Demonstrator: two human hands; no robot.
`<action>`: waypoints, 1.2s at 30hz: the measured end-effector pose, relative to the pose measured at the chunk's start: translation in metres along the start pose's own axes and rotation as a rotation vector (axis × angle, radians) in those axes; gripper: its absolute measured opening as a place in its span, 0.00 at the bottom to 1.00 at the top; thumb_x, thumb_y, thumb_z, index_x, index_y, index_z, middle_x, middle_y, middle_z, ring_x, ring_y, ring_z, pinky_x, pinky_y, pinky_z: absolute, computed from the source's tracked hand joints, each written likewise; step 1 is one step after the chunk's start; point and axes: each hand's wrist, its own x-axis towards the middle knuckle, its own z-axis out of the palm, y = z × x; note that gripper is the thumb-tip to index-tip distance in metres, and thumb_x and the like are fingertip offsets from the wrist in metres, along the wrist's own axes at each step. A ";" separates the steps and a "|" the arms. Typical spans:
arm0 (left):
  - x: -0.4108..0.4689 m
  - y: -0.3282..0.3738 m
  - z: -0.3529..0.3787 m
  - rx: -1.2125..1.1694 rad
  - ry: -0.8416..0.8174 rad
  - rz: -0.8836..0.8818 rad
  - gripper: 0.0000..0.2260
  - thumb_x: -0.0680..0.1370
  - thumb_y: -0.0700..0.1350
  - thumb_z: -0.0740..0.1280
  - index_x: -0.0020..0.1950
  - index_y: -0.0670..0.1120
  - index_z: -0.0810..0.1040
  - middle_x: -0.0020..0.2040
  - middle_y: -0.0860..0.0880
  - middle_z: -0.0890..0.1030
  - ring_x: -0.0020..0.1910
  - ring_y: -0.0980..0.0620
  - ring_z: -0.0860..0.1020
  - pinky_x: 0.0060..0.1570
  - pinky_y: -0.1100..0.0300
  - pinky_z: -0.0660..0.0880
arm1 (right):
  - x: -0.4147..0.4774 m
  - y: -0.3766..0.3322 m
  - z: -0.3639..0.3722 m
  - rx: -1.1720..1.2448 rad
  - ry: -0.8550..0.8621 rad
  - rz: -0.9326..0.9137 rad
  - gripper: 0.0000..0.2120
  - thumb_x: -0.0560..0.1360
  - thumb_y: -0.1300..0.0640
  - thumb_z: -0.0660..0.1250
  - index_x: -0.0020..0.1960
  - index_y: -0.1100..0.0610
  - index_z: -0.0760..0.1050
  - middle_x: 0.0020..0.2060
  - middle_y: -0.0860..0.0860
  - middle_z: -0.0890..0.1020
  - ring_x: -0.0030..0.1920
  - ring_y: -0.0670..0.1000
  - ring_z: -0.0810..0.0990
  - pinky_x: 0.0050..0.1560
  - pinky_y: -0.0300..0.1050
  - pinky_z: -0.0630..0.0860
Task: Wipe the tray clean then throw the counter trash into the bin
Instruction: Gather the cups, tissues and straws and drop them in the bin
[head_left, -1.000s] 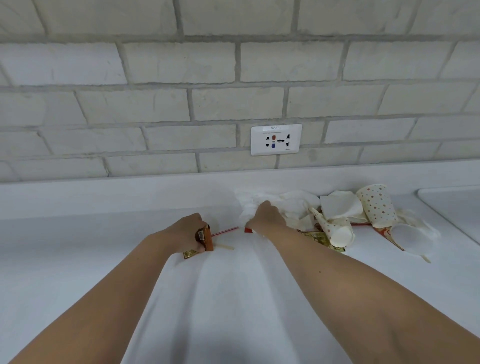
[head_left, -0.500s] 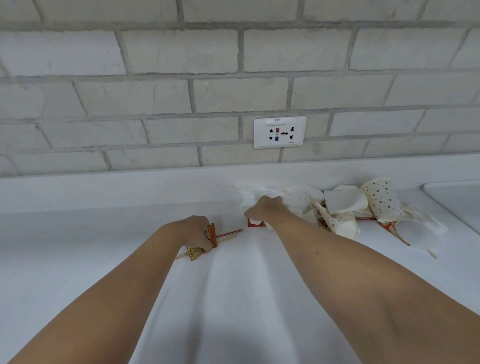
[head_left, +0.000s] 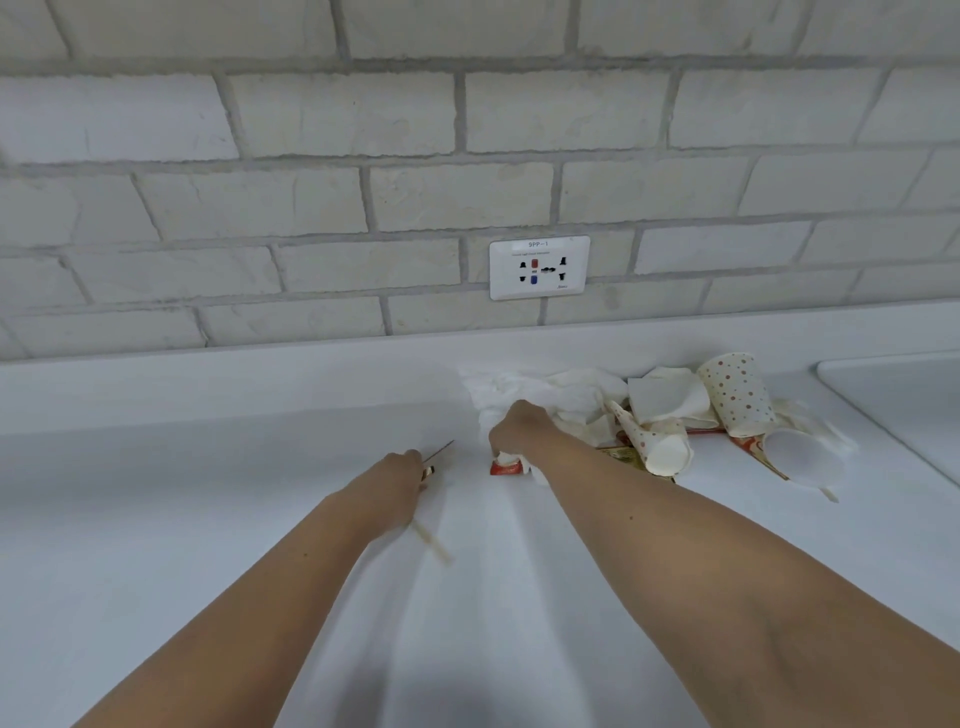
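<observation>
While the trash pile (head_left: 665, 410) lies at the back of the worktop (head_left: 156, 519), against the wall, the right grip (head_left: 517, 431) is curled on crumpled tissue (head_left: 571, 389) at the pile's left edge. The left grip (head_left: 400, 478), near it, holds thin sticks (head_left: 431, 543).

left hand (head_left: 395, 475), fingers: hidden behind the knuckles
pale stick (head_left: 431, 543): motion-blurred, upper end covered by that hand
red packet (head_left: 505, 469): mostly under right hand (head_left: 517, 428) and tissue (head_left: 566, 395)
white rim (head_left: 904, 395): cut off at right edge
</observation>
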 end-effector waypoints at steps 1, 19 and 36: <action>-0.001 0.001 0.002 0.016 0.007 -0.008 0.03 0.81 0.43 0.56 0.49 0.44 0.65 0.34 0.52 0.64 0.30 0.56 0.65 0.28 0.64 0.61 | -0.004 0.002 -0.001 -0.029 -0.023 0.004 0.12 0.72 0.66 0.61 0.32 0.59 0.63 0.28 0.52 0.70 0.27 0.48 0.68 0.25 0.37 0.62; -0.044 0.023 -0.001 -0.167 -0.017 -0.256 0.04 0.74 0.37 0.62 0.40 0.41 0.71 0.33 0.48 0.71 0.32 0.50 0.72 0.31 0.61 0.69 | -0.106 0.026 -0.028 0.017 -0.089 -0.074 0.09 0.68 0.62 0.70 0.44 0.61 0.72 0.40 0.57 0.75 0.39 0.55 0.74 0.29 0.38 0.65; -0.079 0.082 0.023 -0.077 0.052 0.027 0.11 0.78 0.39 0.57 0.36 0.44 0.61 0.34 0.50 0.65 0.36 0.48 0.69 0.27 0.62 0.61 | -0.167 0.104 -0.041 0.109 -0.056 0.074 0.23 0.71 0.60 0.70 0.64 0.62 0.69 0.55 0.57 0.75 0.51 0.53 0.74 0.45 0.42 0.70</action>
